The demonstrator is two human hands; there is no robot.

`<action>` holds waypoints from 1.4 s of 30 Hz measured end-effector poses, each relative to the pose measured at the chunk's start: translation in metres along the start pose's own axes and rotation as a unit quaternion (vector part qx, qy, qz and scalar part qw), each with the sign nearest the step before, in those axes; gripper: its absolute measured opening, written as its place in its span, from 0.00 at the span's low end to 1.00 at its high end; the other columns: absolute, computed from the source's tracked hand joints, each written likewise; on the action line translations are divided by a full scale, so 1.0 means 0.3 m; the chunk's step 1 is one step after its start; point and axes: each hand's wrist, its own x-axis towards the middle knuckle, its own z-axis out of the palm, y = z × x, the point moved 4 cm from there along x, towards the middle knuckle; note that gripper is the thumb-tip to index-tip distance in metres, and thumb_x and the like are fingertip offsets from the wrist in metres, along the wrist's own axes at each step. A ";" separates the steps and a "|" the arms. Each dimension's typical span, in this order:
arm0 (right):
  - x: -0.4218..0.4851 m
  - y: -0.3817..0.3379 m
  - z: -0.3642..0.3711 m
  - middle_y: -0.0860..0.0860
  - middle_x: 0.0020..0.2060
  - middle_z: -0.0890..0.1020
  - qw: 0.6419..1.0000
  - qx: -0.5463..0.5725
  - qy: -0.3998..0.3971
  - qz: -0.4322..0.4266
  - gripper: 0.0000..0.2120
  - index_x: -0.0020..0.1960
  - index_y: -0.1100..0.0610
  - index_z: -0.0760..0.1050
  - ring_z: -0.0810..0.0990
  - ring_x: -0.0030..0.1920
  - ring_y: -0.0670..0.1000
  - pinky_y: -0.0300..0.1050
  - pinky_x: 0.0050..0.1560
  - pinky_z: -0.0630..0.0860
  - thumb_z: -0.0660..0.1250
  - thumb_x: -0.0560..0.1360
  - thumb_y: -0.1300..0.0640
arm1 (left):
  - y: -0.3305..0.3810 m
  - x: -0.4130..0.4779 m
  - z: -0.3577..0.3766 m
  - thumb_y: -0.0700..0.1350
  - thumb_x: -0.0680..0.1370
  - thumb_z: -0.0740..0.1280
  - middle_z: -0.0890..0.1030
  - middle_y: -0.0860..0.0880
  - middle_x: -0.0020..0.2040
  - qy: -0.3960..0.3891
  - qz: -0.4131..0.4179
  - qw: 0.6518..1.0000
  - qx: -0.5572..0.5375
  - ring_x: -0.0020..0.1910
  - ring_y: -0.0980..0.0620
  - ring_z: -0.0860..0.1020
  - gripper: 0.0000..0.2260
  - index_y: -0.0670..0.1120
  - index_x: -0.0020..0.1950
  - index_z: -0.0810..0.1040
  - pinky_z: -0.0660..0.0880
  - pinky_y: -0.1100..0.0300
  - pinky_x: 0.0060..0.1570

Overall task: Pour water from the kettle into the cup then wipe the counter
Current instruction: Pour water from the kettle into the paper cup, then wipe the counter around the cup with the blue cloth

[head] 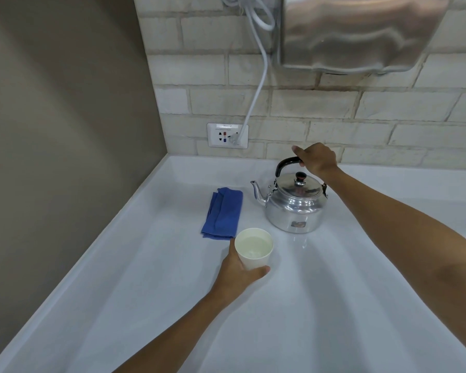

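Now my right hand [316, 157] reaches far forward, arm stretched almost straight, fingers curled over the black handle [287, 164] of the steel kettle [293, 208], thumb pointing left. That kettle sits upright on the white counter [334, 305], near the back edge by the brick wall [334, 109], spout facing left. My left hand [236, 275] comes in from the near edge, palm turned right, fingers and thumb wrapped round the lower half of the white paper cup [253, 249], which holds water. Just behind the cup, left of the kettle, lies a folded blue cloth [222, 214].
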 end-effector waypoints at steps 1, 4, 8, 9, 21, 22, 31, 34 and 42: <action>0.001 0.001 0.007 0.55 0.33 0.82 1.000 -0.001 0.000 -0.003 0.27 0.38 0.66 0.81 0.77 0.39 0.55 0.45 0.46 0.65 0.57 0.77 0.44 | 0.000 0.001 0.000 0.46 0.64 0.78 0.73 0.51 0.60 -0.001 0.001 1.000 0.000 0.59 0.52 0.72 0.39 0.49 0.69 0.61 0.68 0.62 0.55; 0.006 0.003 0.011 0.55 0.33 0.81 1.000 -0.001 0.008 -0.008 0.28 0.37 0.65 0.81 0.78 0.41 0.56 0.44 0.46 0.65 0.56 0.77 0.43 | -0.003 0.002 0.003 0.45 0.64 0.78 0.73 0.51 0.60 -0.004 0.004 1.000 -0.001 0.59 0.52 0.72 0.39 0.49 0.69 0.61 0.68 0.62 0.55; -0.001 0.010 0.015 0.51 0.28 0.77 1.000 -0.005 -0.004 -0.023 0.29 0.41 0.67 0.80 0.75 0.41 0.54 0.45 0.47 0.65 0.52 0.79 0.44 | -0.001 0.010 -0.005 0.42 0.64 0.78 0.70 0.51 0.63 -0.051 0.029 0.998 0.025 0.64 0.51 0.69 0.37 0.51 0.66 0.60 0.68 0.60 0.60; -0.009 0.011 0.013 0.55 0.32 0.80 0.999 0.003 0.007 -0.037 0.28 0.44 0.67 0.79 0.76 0.43 0.56 0.47 0.48 0.66 0.52 0.79 0.45 | 0.000 0.012 -0.017 0.40 0.64 0.77 0.68 0.51 0.66 -0.080 0.036 0.995 0.036 0.66 0.51 0.67 0.39 0.50 0.68 0.58 0.66 0.57 0.65; -0.519 0.292 0.216 0.66 0.64 0.69 0.993 0.010 0.106 0.041 0.24 0.66 0.69 0.62 0.64 0.67 0.65 0.59 0.67 0.61 0.62 0.76 0.56 | 0.018 0.207 -0.353 0.39 0.74 0.68 0.54 0.49 0.76 -0.072 0.047 0.973 0.212 0.73 0.54 0.58 0.27 0.49 0.71 0.64 0.58 0.63 0.65; -0.561 0.308 0.261 0.65 0.68 0.66 0.996 -0.036 0.068 0.047 0.27 0.68 0.68 0.59 0.61 0.70 0.64 0.59 0.69 0.59 0.58 0.77 0.51 | 0.029 0.238 -0.330 0.41 0.75 0.67 0.55 0.48 0.76 -0.061 0.065 0.970 0.227 0.73 0.51 0.58 0.25 0.47 0.71 0.65 0.58 0.61 0.67; -0.606 0.357 0.367 0.60 0.75 0.54 0.964 -0.256 -0.035 0.066 0.37 0.73 0.64 0.48 0.50 0.75 0.58 0.56 0.75 0.50 0.36 0.75 0.39 | 0.095 0.491 -0.138 0.47 0.81 0.53 0.55 0.44 0.77 0.029 0.119 0.899 0.420 0.75 0.44 0.55 0.21 0.44 0.74 0.58 0.54 0.50 0.72; -0.605 0.353 0.366 0.61 0.75 0.55 0.962 -0.264 -0.031 0.064 0.43 0.73 0.64 0.48 0.50 0.75 0.59 0.55 0.75 0.49 0.28 0.68 0.39 | 0.030 0.546 -0.151 0.49 0.81 0.49 0.51 0.44 0.78 0.037 0.056 0.875 0.479 0.76 0.42 0.51 0.23 0.44 0.75 0.51 0.52 0.47 0.73; -0.609 0.338 0.380 0.63 0.73 0.59 0.959 -0.277 -0.027 0.059 0.42 0.72 0.66 0.52 0.54 0.74 0.61 0.58 0.74 0.52 0.31 0.70 0.40 | -0.034 0.524 -0.100 0.46 0.82 0.47 0.52 0.40 0.77 -0.011 0.069 0.838 0.541 0.75 0.39 0.51 0.23 0.43 0.75 0.47 0.53 0.47 0.73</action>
